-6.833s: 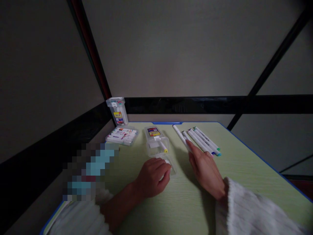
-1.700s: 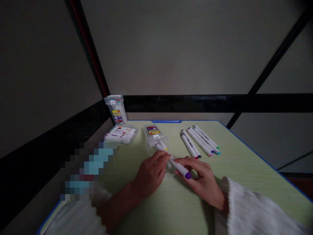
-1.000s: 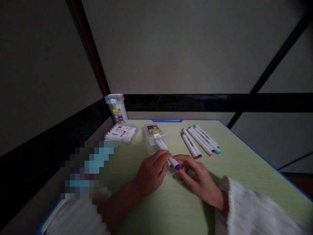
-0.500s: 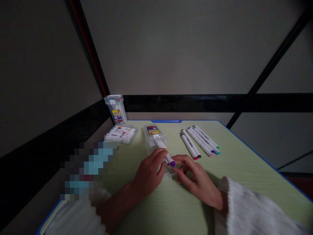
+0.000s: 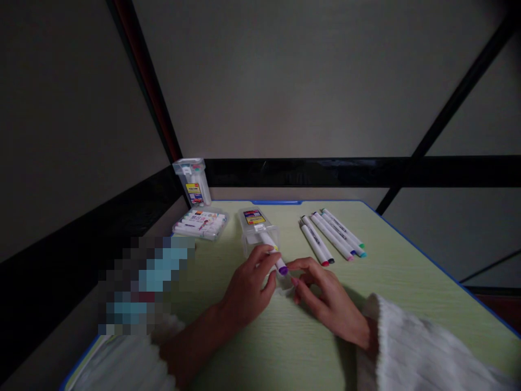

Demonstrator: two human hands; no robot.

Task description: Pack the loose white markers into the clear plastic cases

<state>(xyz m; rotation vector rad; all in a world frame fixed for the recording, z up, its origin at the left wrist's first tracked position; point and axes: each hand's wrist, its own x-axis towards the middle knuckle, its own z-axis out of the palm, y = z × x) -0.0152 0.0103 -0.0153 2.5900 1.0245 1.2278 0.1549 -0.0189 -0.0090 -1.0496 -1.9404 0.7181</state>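
Observation:
My left hand [image 5: 252, 279] is closed around a white marker with a purple end [image 5: 283, 269]. The marker's far part reaches into the mouth of a clear plastic case [image 5: 250, 216], which lies on its side with a yellow and red label on top. My right hand [image 5: 323, 296] hovers beside the purple end, thumb and index finger apart. Its index fingertip is very close to that end; whether they touch I cannot tell. Under the fingers, a clear plastic part [image 5: 285, 289], perhaps the case's lid, shows on the table.
Several white markers [image 5: 331, 236] with coloured ends lie to the right. At the back left stands an upright clear marker case [image 5: 197, 182], with a flat marker box [image 5: 201, 224] before it. A blurred-out patch [image 5: 150, 282] covers the left table edge. Walls border the table [image 5: 407, 282].
The purple-ended marker has slid slightly away from me, farther into the case, along with my left fingers. My right hand has barely moved.

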